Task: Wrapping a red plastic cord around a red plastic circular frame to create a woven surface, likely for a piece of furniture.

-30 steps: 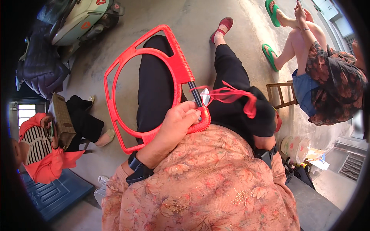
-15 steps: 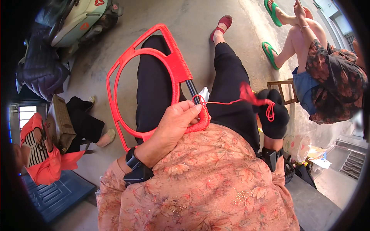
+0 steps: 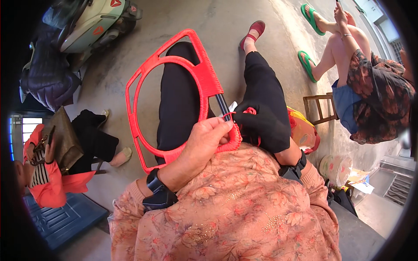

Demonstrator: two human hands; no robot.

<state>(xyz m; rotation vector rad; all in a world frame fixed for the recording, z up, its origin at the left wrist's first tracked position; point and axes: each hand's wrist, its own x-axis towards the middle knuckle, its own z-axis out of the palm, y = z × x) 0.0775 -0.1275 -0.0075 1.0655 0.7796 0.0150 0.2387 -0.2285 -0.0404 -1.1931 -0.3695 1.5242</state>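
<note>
Across my lap lies a frame (image 3: 209, 80) wound in red cord, with a round ring inside a squarish outline. At its near right corner a short stretch of dark tube (image 3: 222, 105) shows between wrapped parts. My left hand (image 3: 201, 138) is bare and pinches the frame just below that stretch, thumb on top. Close beside it is my right hand (image 3: 257, 122), in a black glove, closed on a bundle of red cord (image 3: 249, 111). A strand runs from the bundle to the tube. Something white, partly hidden, lies behind the tube.
A red and yellow bag (image 3: 302, 130) stands by my right forearm. A person in green flip-flops (image 3: 307, 65) sits at right near a wooden stool (image 3: 320, 108). At left another person sits with a brown bag (image 3: 67, 139). A scooter (image 3: 89, 32) is parked at far left.
My right hand has come in from the right to the tube, bringing the cord bundle, and the strand is much shorter. The bag behind it is now uncovered. My left hand keeps its pinch.
</note>
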